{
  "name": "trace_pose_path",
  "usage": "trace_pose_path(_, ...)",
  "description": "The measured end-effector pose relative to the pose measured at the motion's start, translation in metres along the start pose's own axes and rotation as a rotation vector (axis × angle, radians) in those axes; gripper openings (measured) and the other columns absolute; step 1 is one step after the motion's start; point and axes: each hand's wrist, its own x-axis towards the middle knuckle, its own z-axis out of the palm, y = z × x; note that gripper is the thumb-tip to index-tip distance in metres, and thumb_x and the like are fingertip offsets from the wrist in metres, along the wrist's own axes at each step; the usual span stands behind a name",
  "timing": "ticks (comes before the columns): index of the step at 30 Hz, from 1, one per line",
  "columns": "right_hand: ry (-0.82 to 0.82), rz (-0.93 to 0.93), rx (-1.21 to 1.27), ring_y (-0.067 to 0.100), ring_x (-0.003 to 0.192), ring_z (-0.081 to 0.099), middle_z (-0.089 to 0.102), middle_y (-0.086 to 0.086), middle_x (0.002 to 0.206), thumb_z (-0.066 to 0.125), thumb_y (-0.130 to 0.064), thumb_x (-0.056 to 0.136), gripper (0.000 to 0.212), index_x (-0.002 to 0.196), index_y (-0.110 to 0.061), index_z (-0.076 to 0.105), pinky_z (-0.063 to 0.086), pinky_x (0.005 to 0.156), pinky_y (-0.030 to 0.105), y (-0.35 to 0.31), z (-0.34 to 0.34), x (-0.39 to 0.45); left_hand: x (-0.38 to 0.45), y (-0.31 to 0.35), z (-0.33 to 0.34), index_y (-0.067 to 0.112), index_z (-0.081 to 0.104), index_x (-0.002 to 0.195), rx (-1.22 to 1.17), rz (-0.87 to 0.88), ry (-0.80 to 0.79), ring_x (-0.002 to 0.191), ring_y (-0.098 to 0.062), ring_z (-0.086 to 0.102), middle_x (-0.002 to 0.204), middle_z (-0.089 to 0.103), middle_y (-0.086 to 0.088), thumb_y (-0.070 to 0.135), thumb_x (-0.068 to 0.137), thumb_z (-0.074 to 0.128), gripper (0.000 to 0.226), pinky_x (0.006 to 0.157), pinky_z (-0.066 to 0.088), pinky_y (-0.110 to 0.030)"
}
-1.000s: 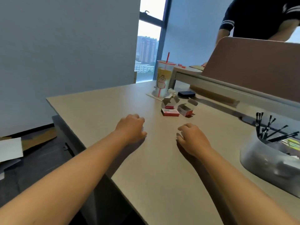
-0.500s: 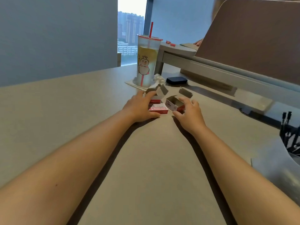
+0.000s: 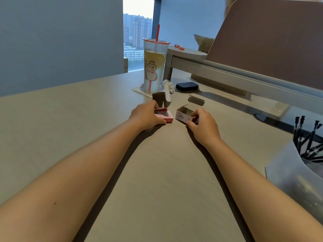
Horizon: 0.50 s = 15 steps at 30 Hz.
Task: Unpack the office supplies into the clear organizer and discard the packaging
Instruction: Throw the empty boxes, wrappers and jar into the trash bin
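The left hand (image 3: 146,115) holds a small red and white box (image 3: 164,116) that lies flat on the counter (image 3: 87,119); the thumb is at the near edge of the box and the fingers curl round its far side. Just behind this box stands another small box with open flaps (image 3: 161,100), touching or almost touching the fingers. The right hand (image 3: 203,125) grips an open white box (image 3: 184,115), thumb on the near right corner and fingers over the right end; its lid flap (image 3: 196,100) stands up at the far side. The two held boxes are near each other with a narrow gap of bare counter between them.

Near the person, between the two forearms, the counter is a wide free space. To the left it is also free up to its far edge by the wall (image 3: 61,41). At the near right edge stands the clear organizer (image 3: 297,180), with black pens (image 3: 307,142) standing in it, well apart from the right hand.

Far behind the boxes there is a drink cup (image 3: 153,65) with a red straw, on a paper napkin, a crumpled white paper (image 3: 168,85) beside it and a flat black thing (image 3: 187,86) to the right. Behind these a grey shelf (image 3: 188,55) rises, and a brown panel (image 3: 271,35) closes the far right side. A window (image 3: 138,32) shows tall buildings.
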Motion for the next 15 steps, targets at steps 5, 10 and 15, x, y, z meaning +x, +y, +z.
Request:
trace_pose_path(5, -0.020, -0.014, 0.040, 0.020, 0.098, 0.051, 0.053, 0.013, 0.119, 0.054, -0.018, 0.087, 0.022, 0.106, -0.012, 0.046, 0.052, 0.081, 0.030, -0.010, -0.010, -0.022, -0.029, -0.009, -0.017, 0.011, 0.046, 0.119, -0.062, -0.011, 0.057, 0.106, -0.024, 0.053, 0.126, 0.055, -0.012, 0.029, 0.077, 0.067, 0.050, 0.076, 0.041, -0.025)
trace_pose_path(10, -0.070, -0.058, 0.144, 0.024, 0.105, 0.054, 0.051, 0.012, 0.124, 0.054, -0.018, 0.087, 0.030, 0.115, -0.012, 0.045, 0.050, 0.081, 0.030, -0.038, -0.016, -0.059, -0.081, -0.020, -0.052, 0.010, 0.047, 0.117, -0.065, -0.048, 0.135, 0.104, -0.025, 0.053, 0.123, 0.055, -0.013, 0.025, 0.076, 0.069, 0.049, 0.076, 0.040, -0.026)
trace_pose_path(15, -0.163, -0.151, 0.306, 0.026, 0.109, 0.054, 0.050, 0.012, 0.129, 0.057, -0.014, 0.085, 0.049, 0.127, -0.019, 0.033, 0.049, 0.089, 0.036, -0.087, -0.004, -0.110, -0.159, -0.051, -0.096, 0.011, 0.048, 0.116, -0.031, -0.125, 0.206, 0.105, -0.026, 0.054, 0.122, 0.056, -0.012, 0.027, 0.076, 0.069, 0.048, 0.076, 0.040, -0.025)
